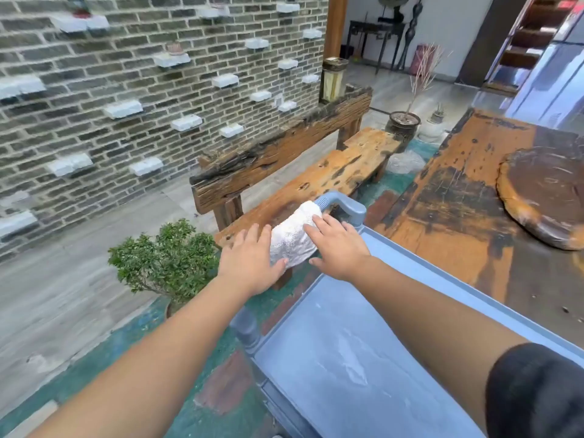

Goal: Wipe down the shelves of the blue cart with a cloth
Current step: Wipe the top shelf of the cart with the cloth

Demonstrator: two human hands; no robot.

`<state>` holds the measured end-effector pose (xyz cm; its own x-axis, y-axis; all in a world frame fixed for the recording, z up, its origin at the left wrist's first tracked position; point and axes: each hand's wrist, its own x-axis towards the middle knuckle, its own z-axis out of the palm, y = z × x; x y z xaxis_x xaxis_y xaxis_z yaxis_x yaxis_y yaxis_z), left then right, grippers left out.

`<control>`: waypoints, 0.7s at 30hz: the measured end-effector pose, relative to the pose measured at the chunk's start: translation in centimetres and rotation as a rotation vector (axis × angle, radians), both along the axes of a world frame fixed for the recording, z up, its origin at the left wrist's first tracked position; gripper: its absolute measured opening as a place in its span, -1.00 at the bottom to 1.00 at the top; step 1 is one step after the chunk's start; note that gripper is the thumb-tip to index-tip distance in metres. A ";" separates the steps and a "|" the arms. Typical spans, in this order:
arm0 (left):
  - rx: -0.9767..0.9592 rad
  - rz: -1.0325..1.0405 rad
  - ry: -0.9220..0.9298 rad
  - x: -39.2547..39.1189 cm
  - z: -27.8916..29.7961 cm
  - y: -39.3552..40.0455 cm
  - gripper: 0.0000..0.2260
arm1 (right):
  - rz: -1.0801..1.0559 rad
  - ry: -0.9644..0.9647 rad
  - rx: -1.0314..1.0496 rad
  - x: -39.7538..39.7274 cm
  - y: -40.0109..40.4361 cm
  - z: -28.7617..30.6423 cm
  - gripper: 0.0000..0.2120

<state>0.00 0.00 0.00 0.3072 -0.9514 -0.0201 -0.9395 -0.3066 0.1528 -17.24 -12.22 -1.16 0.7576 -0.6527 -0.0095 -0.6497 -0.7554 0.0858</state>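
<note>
the white cloth (292,240) is draped over the handle bar (343,205) at the far end of the blue cart (363,358), its long axis running along the bar, up and away toward the wooden bench (331,172). both hands flank it with fingers spread flat: the left hand (252,263) touches its near-left end, the right hand (339,248) rests against its right side, neither clamped on it. the dusty top shelf lies just toward the person from the cloth, on the right hand's side, so that hand looks better placed to drag it down.
</note>
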 end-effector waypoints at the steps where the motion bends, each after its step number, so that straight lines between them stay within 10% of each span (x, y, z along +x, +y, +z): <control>1: 0.013 -0.022 0.009 0.4 -0.3 -1.0 -0.28 | 0.003 0.025 0.016 1.0 -0.8 -0.2 -0.30; 21: 0.080 -0.239 0.136 3.1 -5.6 -9.6 -0.43 | 0.335 0.117 -0.132 5.2 -10.1 -0.8 -0.76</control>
<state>3.08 -9.64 -5.62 0.0635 -0.9903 -0.1237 -0.9590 -0.0949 0.2669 -12.02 -22.29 -1.92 0.9278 -0.3707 -0.0415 -0.3488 -0.9017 0.2556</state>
